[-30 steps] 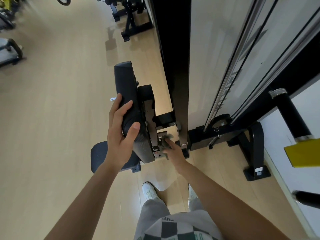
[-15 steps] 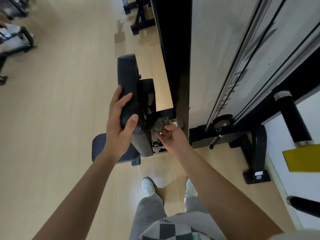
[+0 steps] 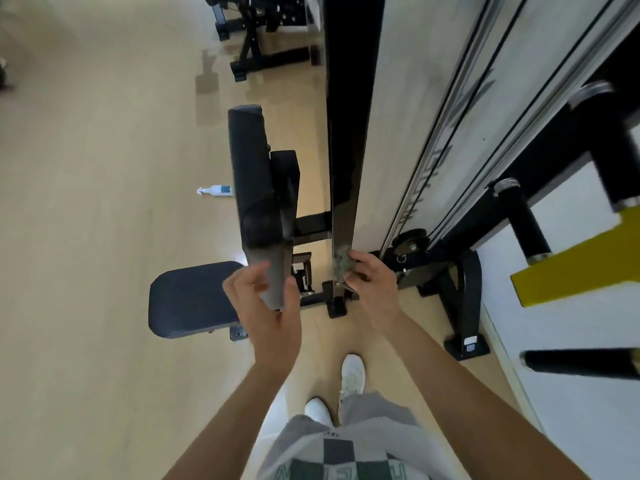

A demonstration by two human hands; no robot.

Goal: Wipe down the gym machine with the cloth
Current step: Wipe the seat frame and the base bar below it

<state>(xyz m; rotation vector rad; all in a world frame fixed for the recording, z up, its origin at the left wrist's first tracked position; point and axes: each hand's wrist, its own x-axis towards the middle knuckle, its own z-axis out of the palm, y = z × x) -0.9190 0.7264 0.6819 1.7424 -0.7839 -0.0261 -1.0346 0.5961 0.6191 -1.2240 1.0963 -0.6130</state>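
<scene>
Right hand (image 3: 372,289): fingers bunched round the cloth (image 3: 342,265), pressing it low on the black upright (image 3: 343,168) of the gym machine (image 3: 415,98).

Left hand (image 3: 273,317): fingers spread wide, lower end of the back pad (image 3: 254,188) between thumb and fingers; contact unclear.

Risks: the wad is small, so fingertips may rub bare metal. The bracket (image 3: 304,271) just left of the right fingers could snag cloth or knuckles.
</scene>
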